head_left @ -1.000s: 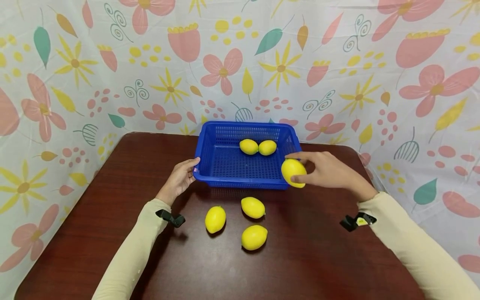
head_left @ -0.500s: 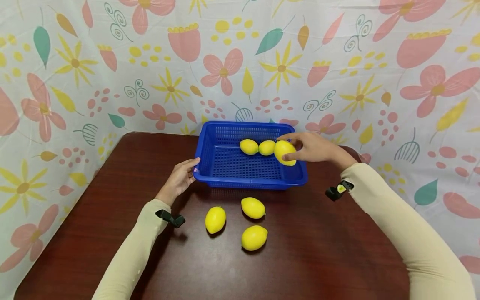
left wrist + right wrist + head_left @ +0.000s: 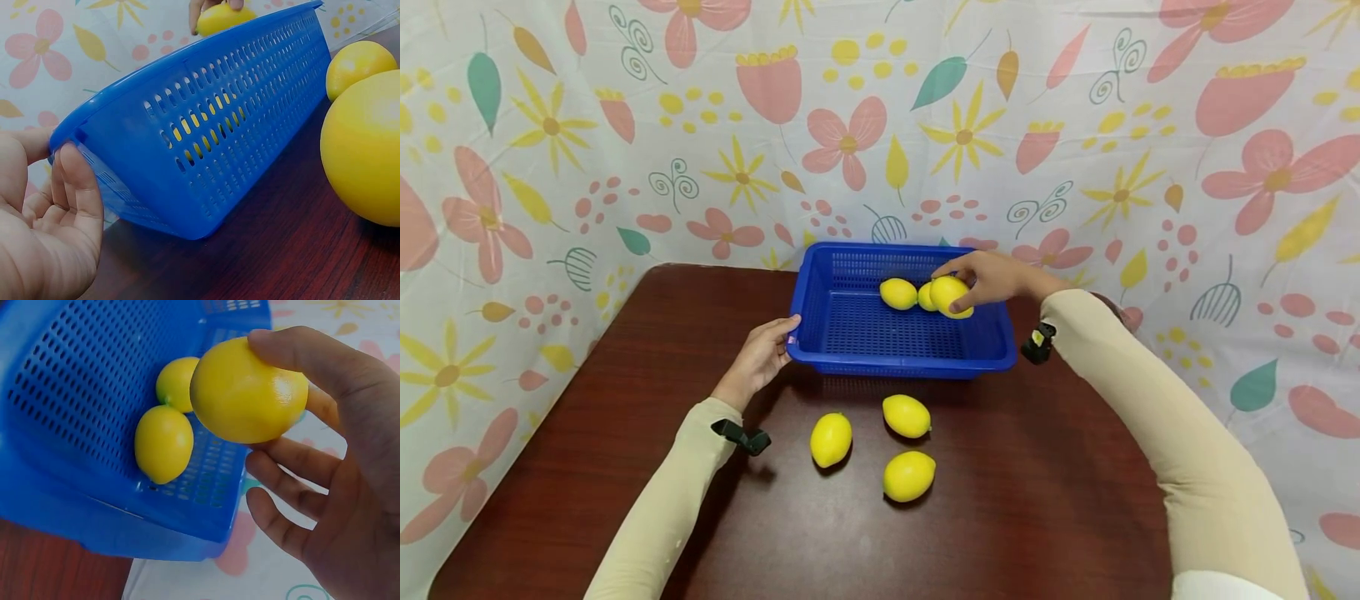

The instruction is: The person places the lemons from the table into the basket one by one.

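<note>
My right hand (image 3: 988,277) pinches a lemon (image 3: 951,297) between thumb and fingers, over the right part of a blue plastic basket (image 3: 910,363). In the right wrist view the held lemon (image 3: 247,394) hangs above two other lemons that lie inside against the basket's far side. One of those, the left lemon (image 3: 898,293), shows fully in the head view; the other is partly covered by the held one. My left hand (image 3: 762,357) grips the basket's left rim, thumb on top and fingers below, as the left wrist view of the hand (image 3: 56,212) shows.
In front of the basket, three lemons lie on the dark wooden table (image 3: 1037,500): a left lemon (image 3: 831,439), a back lemon (image 3: 906,416) and a front lemon (image 3: 908,476). A flower-patterned cloth (image 3: 850,125) hangs behind the table.
My right hand has carried its lemon left and back, from the basket's front right corner to over the inside, near the two lemons there. The left hand has stayed on the rim.
</note>
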A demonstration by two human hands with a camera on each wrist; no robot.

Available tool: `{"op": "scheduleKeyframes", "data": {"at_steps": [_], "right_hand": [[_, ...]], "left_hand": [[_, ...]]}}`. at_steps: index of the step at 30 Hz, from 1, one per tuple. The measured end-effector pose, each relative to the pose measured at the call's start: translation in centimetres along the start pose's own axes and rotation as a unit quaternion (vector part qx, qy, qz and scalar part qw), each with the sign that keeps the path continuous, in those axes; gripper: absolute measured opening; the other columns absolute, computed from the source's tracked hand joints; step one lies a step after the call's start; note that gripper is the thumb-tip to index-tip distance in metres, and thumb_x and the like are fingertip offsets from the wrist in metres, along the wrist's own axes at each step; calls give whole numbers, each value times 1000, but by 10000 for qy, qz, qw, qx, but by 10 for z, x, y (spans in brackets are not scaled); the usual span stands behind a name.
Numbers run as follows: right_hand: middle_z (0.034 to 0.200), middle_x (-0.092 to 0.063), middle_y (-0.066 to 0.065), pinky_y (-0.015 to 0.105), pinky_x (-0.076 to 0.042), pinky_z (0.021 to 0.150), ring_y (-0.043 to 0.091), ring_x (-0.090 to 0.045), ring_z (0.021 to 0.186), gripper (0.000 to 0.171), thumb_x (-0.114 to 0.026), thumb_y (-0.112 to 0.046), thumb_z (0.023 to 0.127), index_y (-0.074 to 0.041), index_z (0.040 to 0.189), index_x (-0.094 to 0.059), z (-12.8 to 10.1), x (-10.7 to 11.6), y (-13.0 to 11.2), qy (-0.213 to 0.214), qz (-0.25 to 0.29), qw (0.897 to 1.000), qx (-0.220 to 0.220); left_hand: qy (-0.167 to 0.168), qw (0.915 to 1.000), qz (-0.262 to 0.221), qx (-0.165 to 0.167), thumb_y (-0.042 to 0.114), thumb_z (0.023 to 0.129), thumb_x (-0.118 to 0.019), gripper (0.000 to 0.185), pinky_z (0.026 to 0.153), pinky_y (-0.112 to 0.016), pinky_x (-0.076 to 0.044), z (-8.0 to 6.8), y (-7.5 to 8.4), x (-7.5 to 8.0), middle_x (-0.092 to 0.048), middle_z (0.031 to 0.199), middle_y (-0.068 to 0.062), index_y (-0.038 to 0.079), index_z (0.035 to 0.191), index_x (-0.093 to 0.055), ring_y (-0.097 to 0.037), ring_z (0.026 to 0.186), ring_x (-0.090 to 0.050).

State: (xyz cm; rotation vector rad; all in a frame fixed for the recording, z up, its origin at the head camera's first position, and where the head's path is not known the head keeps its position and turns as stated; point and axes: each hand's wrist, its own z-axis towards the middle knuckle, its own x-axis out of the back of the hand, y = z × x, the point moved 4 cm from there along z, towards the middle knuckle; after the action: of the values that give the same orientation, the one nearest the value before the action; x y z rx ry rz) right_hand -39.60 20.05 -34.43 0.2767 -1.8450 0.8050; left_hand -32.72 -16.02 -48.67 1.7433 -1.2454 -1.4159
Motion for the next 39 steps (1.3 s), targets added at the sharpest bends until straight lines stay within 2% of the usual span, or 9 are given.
{"op": "scheduleKeyframes", "data": {"at_steps": [3,9,17,25,30,33,39], "right_hand": [[110,-74,12,40,-56,80,24,-69,96,65,-83,-29,87,-13,145,-57,12,-3,0,-181,-88,9998,-39],[119,-70,19,42,-56,82,26,-66,97,65,-85,-24,84,-14,143,-58,34,-11,2,-589,-578,9961,-309],[140,-58,21,46,-54,90,36,-58,122,63,-86,-21,82,-18,141,-61,53,-21,11,-755,-1267,9865,-712],[152,-47,20,49,-53,94,34,-52,122,63,-85,-19,83,-23,141,-60,59,-34,11,-1118,-1364,9780,-1114],[157,-41,20,54,-50,99,38,-46,134,67,-85,-23,83,-24,144,-57,61,-42,14,-1306,-1389,9717,-1395],[157,-40,19,57,-47,103,38,-42,138,69,-86,-28,82,-25,144,-57,62,-45,15,-1327,-1433,9685,-1547],[156,-42,18,58,-47,103,37,-44,134,69,-87,-33,81,-26,143,-57,65,-50,18,-1361,-1384,9661,-1705]], "left_hand": [[4,10000,-18,1,20,104,-63,12,60,-18,-46,0,0,1,-58,74,5,12,95,-62,-6,66,-51],[-13,10000,-25,20,20,104,-62,17,60,-18,-46,1,0,2,-56,72,4,12,89,-62,-6,65,-51],[5,10000,-11,47,20,104,-62,17,61,-18,-47,1,0,1,-58,73,4,12,90,-61,-7,65,-52],[-10,10000,3,14,21,104,-63,14,60,-19,-46,1,-1,-1,-58,74,3,11,94,-61,-7,65,-52],[-5,10000,-30,23,21,103,-65,13,60,-18,-47,3,-2,0,-59,76,2,10,97,-61,-7,65,-52],[-30,10000,-35,19,20,103,-64,12,60,-18,-48,3,-2,1,-59,76,2,10,96,-62,-7,65,-52],[-50,10000,-36,-47,21,104,-63,14,60,-18,-47,1,0,0,-59,74,3,11,93,-61,-6,64,-52]]}}
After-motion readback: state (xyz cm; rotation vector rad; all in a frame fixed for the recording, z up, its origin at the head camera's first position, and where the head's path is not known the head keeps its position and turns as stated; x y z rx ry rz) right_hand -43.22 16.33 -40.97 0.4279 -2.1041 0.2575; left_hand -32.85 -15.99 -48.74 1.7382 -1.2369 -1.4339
